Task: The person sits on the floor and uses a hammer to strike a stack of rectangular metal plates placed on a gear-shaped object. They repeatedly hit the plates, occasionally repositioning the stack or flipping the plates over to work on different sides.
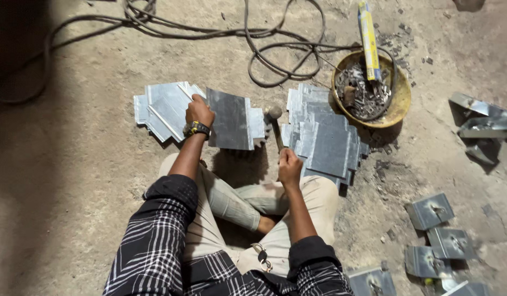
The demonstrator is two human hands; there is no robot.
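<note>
The left hand (pixel 200 111) has its fingers clamped on the top edge of a flat grey sheet-metal plate (pixel 230 119), stood on the dusty concrete floor (pixel 72 181). Just right of the plate, the right hand (pixel 289 166) grips a wooden-handled ball-peen hammer (pixel 275 125), head up. Strikes would best land square, well clear of the holding fingers. Right of the plate: stacked plates (pixel 325 137), a yellow bowl of scrap (pixel 401 96).

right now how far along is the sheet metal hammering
Looks done: plates with fittings lie at the right. In hand: the left hand holds a flat sheet on edge; the right hand grips a hammer. Likely left: flat stacks and, so seemingly midway.
</note>
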